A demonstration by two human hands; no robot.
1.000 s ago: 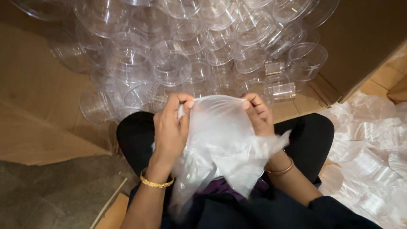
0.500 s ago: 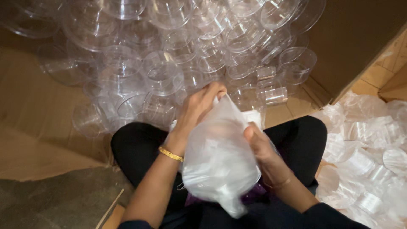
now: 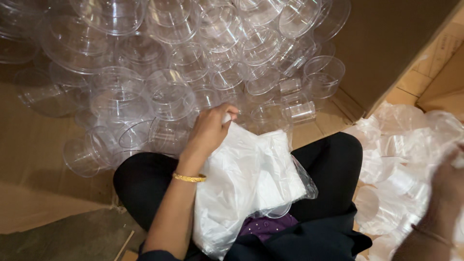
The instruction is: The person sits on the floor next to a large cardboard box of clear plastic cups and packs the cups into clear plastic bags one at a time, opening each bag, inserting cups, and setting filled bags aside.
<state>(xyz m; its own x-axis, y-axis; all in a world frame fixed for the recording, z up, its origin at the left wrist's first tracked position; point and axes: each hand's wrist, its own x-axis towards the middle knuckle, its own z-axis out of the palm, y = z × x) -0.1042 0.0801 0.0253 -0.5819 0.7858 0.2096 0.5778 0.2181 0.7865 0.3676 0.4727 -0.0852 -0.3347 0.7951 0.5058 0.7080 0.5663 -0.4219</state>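
1. Head view. Left hand [image 3: 209, 129]: fingers pinched shut on the top edge of the bag [image 3: 246, 186]; gold bangle [image 3: 189, 178] at the wrist.
2. Bag: white-clear plastic, lying on the lap across black trousers [image 3: 333, 164], its lower edge near the purple cloth [image 3: 263, 226].
3. Right hand [image 3: 447, 186]: blurred at the right frame edge, over the bagged cups [image 3: 391, 179]; grip cannot be told.
4. Cups [image 3: 169, 63]: loose clear heap, filling the cardboard floor ahead, nearest ones just beside the left hand.
5. Box wall [image 3: 386, 43]: brown, upright, closing the heap's right side.
6. Open room: bare cardboard [image 3: 29, 159] at the left.
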